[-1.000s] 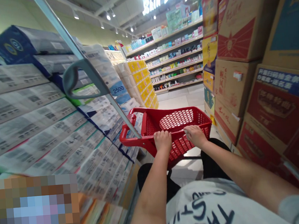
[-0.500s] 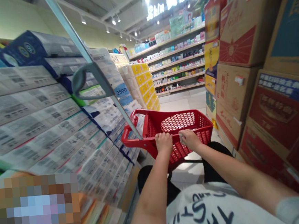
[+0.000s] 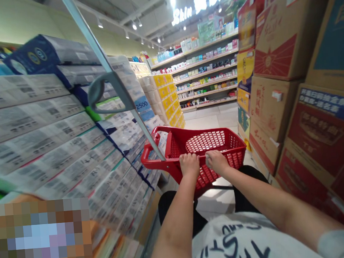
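Note:
A red rolling shopping basket with perforated walls stands on its side-slanted axis in front of my legs. My left hand is closed over its near rim, fingers curled across the top edge. Just to the right, my right hand is also wrapped on the same rim; a small pale bit shows by its fingers, too small to name. From the basket's left end rises a long metal pull rod with a grey loop grip, untouched by either hand.
Stacked tissue packs line the left, with yellow-and-white packs farther on. Cardboard cartons tower close on the right. Ahead, pale floor tiles lead to shelves of small boxes and bottles.
The surroundings have shifted slightly to the right in view. Both hands keep their hold on the basket's rim.

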A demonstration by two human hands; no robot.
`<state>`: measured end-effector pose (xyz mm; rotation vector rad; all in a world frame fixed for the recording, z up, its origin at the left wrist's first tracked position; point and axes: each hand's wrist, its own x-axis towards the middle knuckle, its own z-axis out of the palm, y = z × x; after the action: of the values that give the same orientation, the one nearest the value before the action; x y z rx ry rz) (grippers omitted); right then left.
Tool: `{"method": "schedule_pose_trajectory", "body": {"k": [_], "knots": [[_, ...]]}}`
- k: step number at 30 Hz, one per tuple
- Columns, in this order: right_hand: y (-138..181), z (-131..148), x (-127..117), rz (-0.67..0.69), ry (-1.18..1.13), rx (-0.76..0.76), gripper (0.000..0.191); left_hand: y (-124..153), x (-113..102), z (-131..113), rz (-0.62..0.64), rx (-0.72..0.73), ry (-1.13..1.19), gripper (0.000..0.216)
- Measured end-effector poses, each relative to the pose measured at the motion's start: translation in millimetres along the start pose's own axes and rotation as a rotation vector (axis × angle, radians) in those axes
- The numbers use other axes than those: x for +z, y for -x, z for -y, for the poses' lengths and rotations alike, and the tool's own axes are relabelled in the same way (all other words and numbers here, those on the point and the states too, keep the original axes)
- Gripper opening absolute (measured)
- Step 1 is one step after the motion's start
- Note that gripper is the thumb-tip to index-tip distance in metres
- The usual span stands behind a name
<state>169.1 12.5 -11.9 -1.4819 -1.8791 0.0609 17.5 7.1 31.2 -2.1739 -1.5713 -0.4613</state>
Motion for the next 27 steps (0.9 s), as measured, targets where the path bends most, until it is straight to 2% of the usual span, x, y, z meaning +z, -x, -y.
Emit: {"method": "schedule_pose_trajectory", "body": {"k": [2, 5, 8, 12, 15, 18, 22, 25, 27], "knots": [[-4, 12, 5, 0.014, 0.008, 0.017, 0.021, 0, 0, 0, 0.002, -0.005, -0.003, 0.036], [-6, 21, 9, 0.05, -0.047, -0.082, 0.02, 1, 1, 2, -0.005, 0.02, -0.007, 0.036], [-2, 7, 4, 0.049, -0.086, -0.159, 0.026, 3, 1, 4, -0.012, 0.032, -0.008, 0.037], [6, -16, -3, -0.016, -0.046, -0.091, 0.029, 2, 3, 3, -0.018, 0.013, -0.003, 0.037], [8, -12, 0, -0.059, 0.007, -0.033, 0.027, 1, 4, 2, -0.017, 0.002, 0.003, 0.037], [10, -9, 5, -0.093, -0.019, -0.074, 0.03, 1, 3, 2, -0.018, 0.01, 0.007, 0.038], [21, -41, 4, -0.133, -0.082, -0.145, 0.042, 1, 2, 2, -0.006, 0.013, -0.002, 0.038], [30, -70, -2, -0.279, -0.11, -0.017, 0.04, 0, 2, 0, 0.007, 0.004, -0.003, 0.038], [33, -72, -4, -0.404, -0.123, 0.109, 0.036, -1, 1, -1, 0.009, -0.007, -0.009, 0.039]]}}
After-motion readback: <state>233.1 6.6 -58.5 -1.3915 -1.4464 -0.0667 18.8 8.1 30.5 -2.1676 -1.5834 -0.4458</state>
